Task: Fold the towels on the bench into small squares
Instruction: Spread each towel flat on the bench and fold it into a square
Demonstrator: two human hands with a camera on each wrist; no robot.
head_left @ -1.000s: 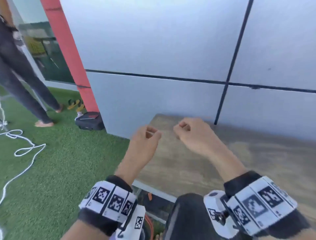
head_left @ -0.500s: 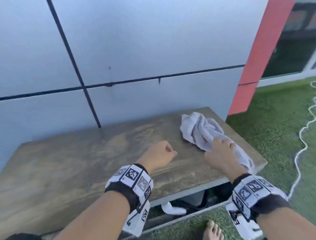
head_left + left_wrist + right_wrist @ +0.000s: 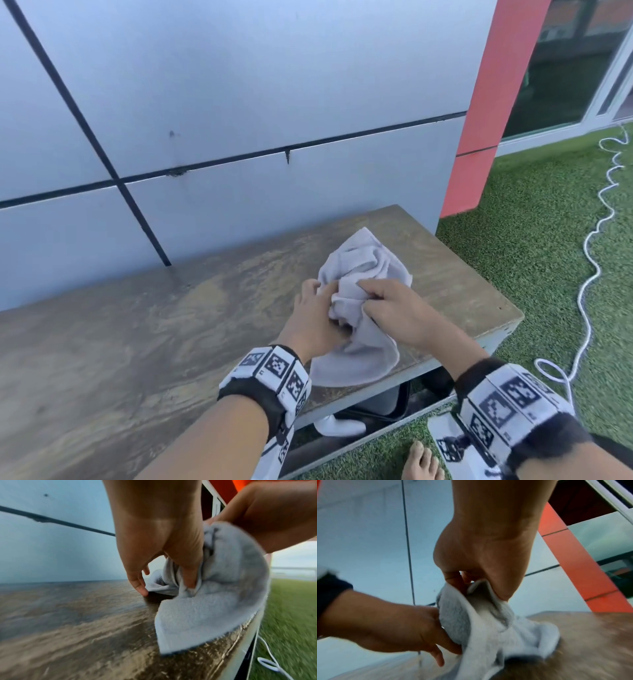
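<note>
A crumpled light grey towel lies near the right end of the worn wooden bench. Both my hands are on its middle. My left hand pinches a bunched fold from the left, its thumb sunk into the towel in the left wrist view. My right hand grips the fold from the right, with fingers curled round the cloth in the right wrist view. The towel's near end hangs toward the bench's front edge.
A grey panelled wall stands right behind the bench, with a red pillar at its right. Green artificial turf with a white cord lies to the right. My bare foot and dark items sit below the bench.
The view swung right to the bench's right end. My right hand reached the towel first; now my left hand has joined it and both grip the bunched middle.
</note>
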